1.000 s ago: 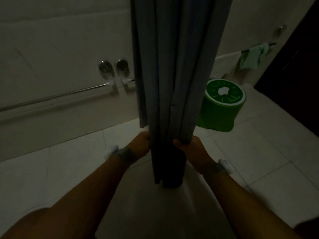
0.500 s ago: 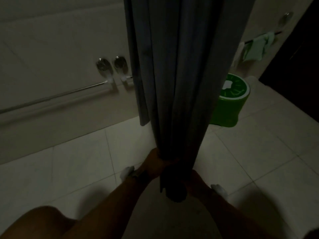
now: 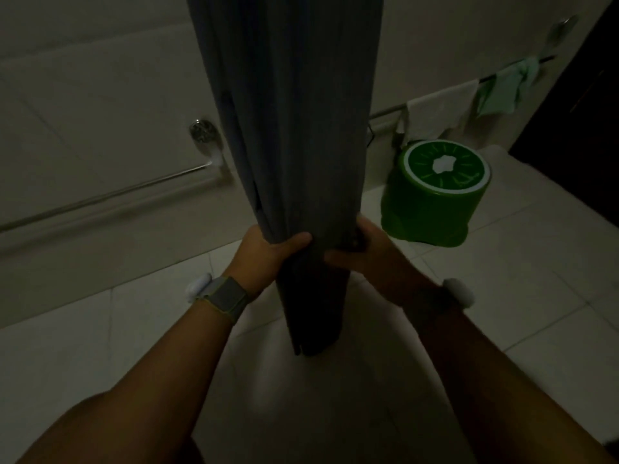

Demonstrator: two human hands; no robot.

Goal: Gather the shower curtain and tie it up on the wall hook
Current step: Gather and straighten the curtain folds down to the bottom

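Curtain point(image 3: 288, 128) bunched, long axis vertical; left hand point(image 3: 264, 252), right hand point(image 3: 365, 256) fingers wrapped round it.

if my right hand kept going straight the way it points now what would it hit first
The curtain: your right hand already grips it, pointing left. Beyond the bundle, probably your left hand gripping the other side.
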